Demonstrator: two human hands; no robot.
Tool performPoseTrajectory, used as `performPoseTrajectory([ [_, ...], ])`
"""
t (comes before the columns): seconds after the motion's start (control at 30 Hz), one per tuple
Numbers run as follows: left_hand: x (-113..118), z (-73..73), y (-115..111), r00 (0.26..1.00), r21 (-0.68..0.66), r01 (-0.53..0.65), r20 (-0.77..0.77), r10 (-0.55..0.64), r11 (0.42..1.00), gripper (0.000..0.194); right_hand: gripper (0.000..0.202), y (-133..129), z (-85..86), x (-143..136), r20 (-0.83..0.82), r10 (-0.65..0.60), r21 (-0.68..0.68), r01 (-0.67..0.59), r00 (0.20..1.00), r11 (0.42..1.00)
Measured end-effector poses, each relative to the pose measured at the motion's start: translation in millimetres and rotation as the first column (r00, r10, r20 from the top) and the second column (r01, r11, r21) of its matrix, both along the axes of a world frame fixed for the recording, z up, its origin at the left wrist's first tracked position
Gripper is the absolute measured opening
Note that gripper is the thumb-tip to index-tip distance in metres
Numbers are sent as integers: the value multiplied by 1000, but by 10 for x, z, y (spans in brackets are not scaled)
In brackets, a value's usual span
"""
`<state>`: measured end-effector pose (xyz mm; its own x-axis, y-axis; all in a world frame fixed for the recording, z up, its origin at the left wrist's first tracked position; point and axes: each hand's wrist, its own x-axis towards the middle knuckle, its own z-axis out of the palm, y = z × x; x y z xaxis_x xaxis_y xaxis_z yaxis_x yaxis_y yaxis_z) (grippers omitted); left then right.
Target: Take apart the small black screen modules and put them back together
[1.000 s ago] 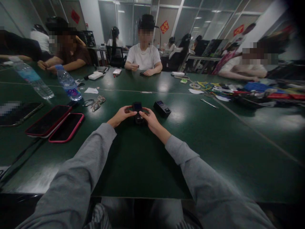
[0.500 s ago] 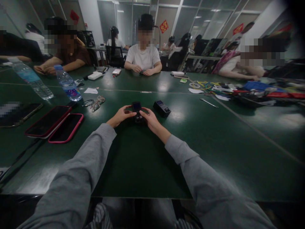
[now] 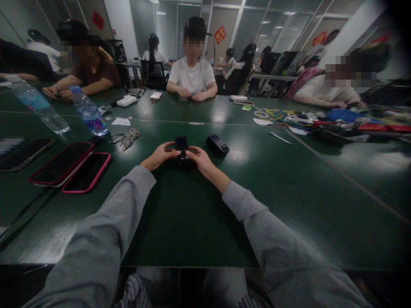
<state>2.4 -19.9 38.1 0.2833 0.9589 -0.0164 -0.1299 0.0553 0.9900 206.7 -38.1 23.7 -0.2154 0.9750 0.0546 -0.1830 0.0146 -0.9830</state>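
Between my hands is a small black device with a screen on its upper part and a few light spots, perhaps buttons, lower down. My left hand grips its left side, thumb near the lower edge of the screen. From the right, my right hand holds it with the thumb on its front and the fingers behind. Both sets of fingertips are partly hidden. Just right of my right hand lies a black box-shaped object with a small display and a light patch on its face.
Two phones lie at the left, behind them a water bottle and glasses. A thin metal tool and a heap of cables are at right. Across the green table sits a person.
The upper part with the screen looks tipped up more against the lower part. Both thumbs have shifted slightly along the device. The view has moved a little.
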Motion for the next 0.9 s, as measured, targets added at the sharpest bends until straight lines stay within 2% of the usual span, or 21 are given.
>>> performPoseTrajectory([
  [0.33,-8,-34,40,999,-13,35,-10,-36,999,73,64,23,17,-6,-61,5,-47,-8,998,999],
  [0.4,28,2,5,998,-30,40,42,-38,999,69,60,19,34,-2,-68,14,-55,-18,998,998],
  [0.5,129,57,-55,981,-93,58,188,-40,994,53,57,-3,59,-3,-59,19,-47,-22,998,999],
  [0.6,231,65,-84,956,-160,89,292,-39,983,42,56,-25,65,-16,-29,19,-21,-19,999,1000],
  [0.77,260,-11,-40,950,-247,49,312,32,968,34,55,-35,14,-68,70,-42,26,41,997,999],
  [0.9,231,-60,3,940,-289,-15,322,111,957,29,60,-89,-14,-135,201,-108,179,72,974,981],
])
